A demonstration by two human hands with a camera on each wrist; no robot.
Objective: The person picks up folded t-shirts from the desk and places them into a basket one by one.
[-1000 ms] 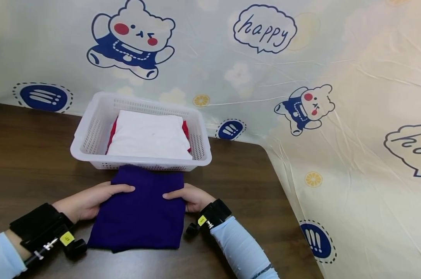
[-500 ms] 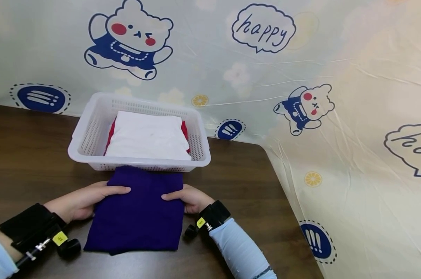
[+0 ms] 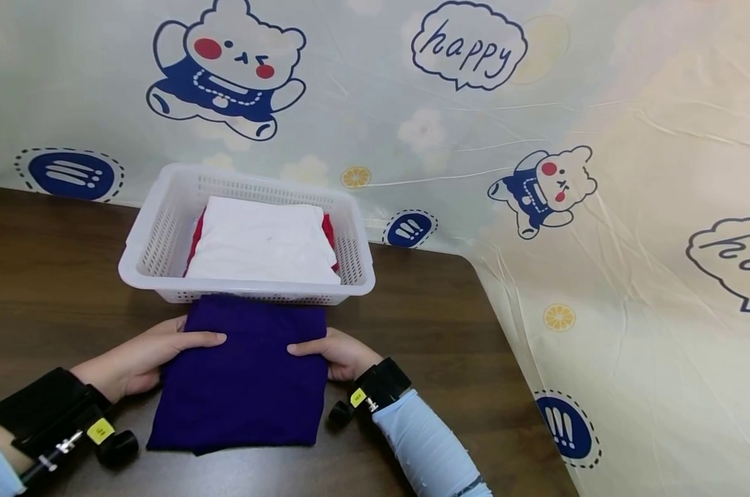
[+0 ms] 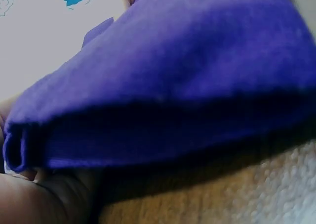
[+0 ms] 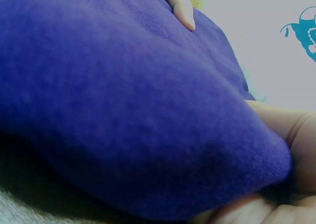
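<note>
A folded dark purple cloth, which looks like a garment, is held between both hands just in front of the basket. My left hand grips its left edge, thumb on top and fingers underneath. On the opposite edge my right hand pinches it the same way. The left wrist view shows the layered folds of the purple cloth with fingers below it. In the right wrist view, the near side of the purple cloth hangs over the table, fingers curled under its edge.
Behind the cloth stands a white plastic basket. Inside lies a folded white cloth over a red one. The wooden table meets a printed curtain at the back and right.
My left hand has slid slightly left, and the purple cloth's left edge has gone with it, so the cloth looks wider and flatter. The right hand is nearly still.
</note>
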